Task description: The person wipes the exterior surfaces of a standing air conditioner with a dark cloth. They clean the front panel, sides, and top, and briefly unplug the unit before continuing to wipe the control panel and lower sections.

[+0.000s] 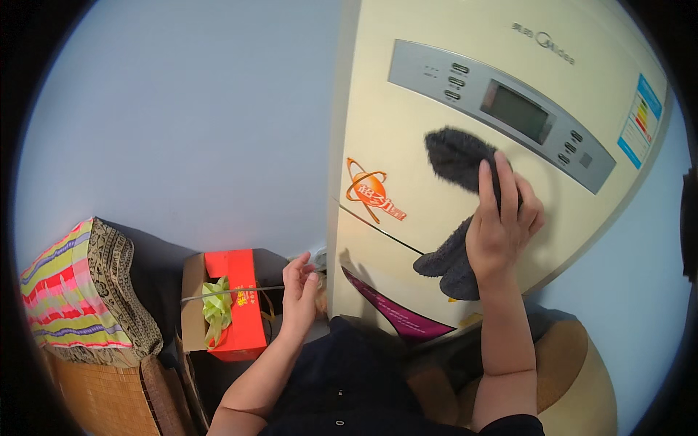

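Observation:
My right hand [502,229] presses a dark grey fuzzy cloth [456,154] against the cream front of a tall floor-standing air conditioner [392,131]. The cloth lies just below the grey control panel [440,69] with its small screen [516,110]. Its upper end sticks out to the left of my fingers, and two loose ends hang under my palm. My left hand [297,294] is raised beside the unit's lower left edge, fingers loosely bent and thumb apart, with nothing visible in it.
A red box [240,341] holding a light green crumpled ribbon [217,309] stands left of my left hand. Farther left, a striped, patterned fabric bundle [80,298] rests on a brown woven surface [102,389]. At lower right is a rounded brown-and-tan object [582,378].

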A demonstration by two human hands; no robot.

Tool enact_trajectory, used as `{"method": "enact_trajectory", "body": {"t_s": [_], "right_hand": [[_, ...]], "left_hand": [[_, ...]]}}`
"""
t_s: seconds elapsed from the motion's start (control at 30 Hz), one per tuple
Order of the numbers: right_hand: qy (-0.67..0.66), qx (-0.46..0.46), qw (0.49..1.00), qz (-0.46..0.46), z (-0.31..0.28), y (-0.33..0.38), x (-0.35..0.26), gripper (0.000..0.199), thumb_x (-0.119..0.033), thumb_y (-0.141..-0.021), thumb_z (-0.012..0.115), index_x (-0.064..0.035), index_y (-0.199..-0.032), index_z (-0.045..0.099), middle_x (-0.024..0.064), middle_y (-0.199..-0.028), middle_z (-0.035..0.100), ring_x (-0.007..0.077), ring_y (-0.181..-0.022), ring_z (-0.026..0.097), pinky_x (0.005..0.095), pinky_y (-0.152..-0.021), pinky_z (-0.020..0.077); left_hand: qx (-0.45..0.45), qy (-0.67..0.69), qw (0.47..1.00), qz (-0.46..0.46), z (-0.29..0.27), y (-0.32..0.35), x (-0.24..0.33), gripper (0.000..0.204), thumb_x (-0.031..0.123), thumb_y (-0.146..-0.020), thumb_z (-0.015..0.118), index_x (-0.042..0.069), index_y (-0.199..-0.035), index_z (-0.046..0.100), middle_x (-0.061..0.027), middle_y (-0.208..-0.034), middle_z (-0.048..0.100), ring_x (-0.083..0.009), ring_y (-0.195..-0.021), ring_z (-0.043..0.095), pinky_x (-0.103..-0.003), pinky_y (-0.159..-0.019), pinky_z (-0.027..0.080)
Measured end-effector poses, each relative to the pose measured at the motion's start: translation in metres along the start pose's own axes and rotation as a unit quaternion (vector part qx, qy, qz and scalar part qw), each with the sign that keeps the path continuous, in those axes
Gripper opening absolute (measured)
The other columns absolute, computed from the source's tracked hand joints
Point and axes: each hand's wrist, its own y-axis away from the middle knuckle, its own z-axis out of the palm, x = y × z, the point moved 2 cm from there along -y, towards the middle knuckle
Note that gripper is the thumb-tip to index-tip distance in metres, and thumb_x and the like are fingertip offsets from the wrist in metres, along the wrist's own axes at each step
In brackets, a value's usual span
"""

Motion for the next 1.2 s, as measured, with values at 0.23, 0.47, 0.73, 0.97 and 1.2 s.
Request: {"method": "enact_trajectory", "body": {"t_s": [0.23,0.47,0.73,0.97,1.2], "right_hand": [[-0.078,-0.102,0.982,-0.140,0.053,0.053,-0.100,0.041,-0.014,-0.082,0.058,-0.0100,-0.123,0.062,0.0015,-0.138,0.049,0.0217,-0.117,0.046,0.0348,-0.096,0.0385],[-0.148,-0.195,0.940,-0.239,0.053,0.084,-0.106,0.034,-0.016,-0.087,0.056,-0.0076,-0.120,0.063,0.0010,-0.135,0.050,0.0187,-0.115,0.047,0.0357,-0.096,0.0391],[-0.011,-0.009,0.994,-0.112,0.058,-0.085,-0.088,0.040,-0.005,-0.085,0.051,-0.0061,-0.124,0.059,0.0034,-0.136,0.051,0.0219,-0.122,0.047,0.0409,-0.105,0.0344],[-0.038,-0.287,0.891,-0.350,0.106,0.036,-0.184,0.046,-0.015,-0.087,0.047,0.0039,-0.129,0.053,0.0144,-0.144,0.040,0.0279,-0.130,0.039,0.0425,-0.114,0.0229],[-0.093,-0.246,0.912,-0.314,0.109,-0.009,-0.174,0.044,-0.011,-0.083,0.051,0.0051,-0.123,0.056,0.0153,-0.128,0.056,0.0289,-0.124,0.046,0.0454,-0.115,0.0223]], "left_hand": [[0.016,0.038,0.999,-0.026,-0.011,0.002,-0.020,0.042,0.003,-0.095,0.049,0.002,-0.136,0.041,-0.0075,-0.125,0.040,-0.0150,-0.110,0.049,-0.030,-0.099,0.040],[-0.008,0.020,0.999,-0.038,-0.015,0.007,-0.027,0.041,0.004,-0.095,0.049,0.003,-0.135,0.042,-0.0088,-0.124,0.040,-0.0165,-0.111,0.051,-0.031,-0.097,0.042],[0.008,0.033,0.999,-0.039,-0.010,0.010,-0.038,0.041,0.005,-0.095,0.050,0.003,-0.135,0.040,-0.0077,-0.127,0.044,-0.0149,-0.111,0.051,-0.030,-0.096,0.041],[-0.007,0.012,0.999,-0.038,-0.010,0.009,-0.027,0.042,0.005,-0.096,0.048,0.002,-0.137,0.038,-0.0074,-0.128,0.045,-0.0141,-0.111,0.051,-0.029,-0.097,0.040],[0.044,0.031,0.998,-0.017,-0.029,0.015,-0.019,0.039,0.005,-0.094,0.052,0.004,-0.133,0.044,-0.0108,-0.121,0.044,-0.0183,-0.106,0.054,-0.031,-0.094,0.043]]}}
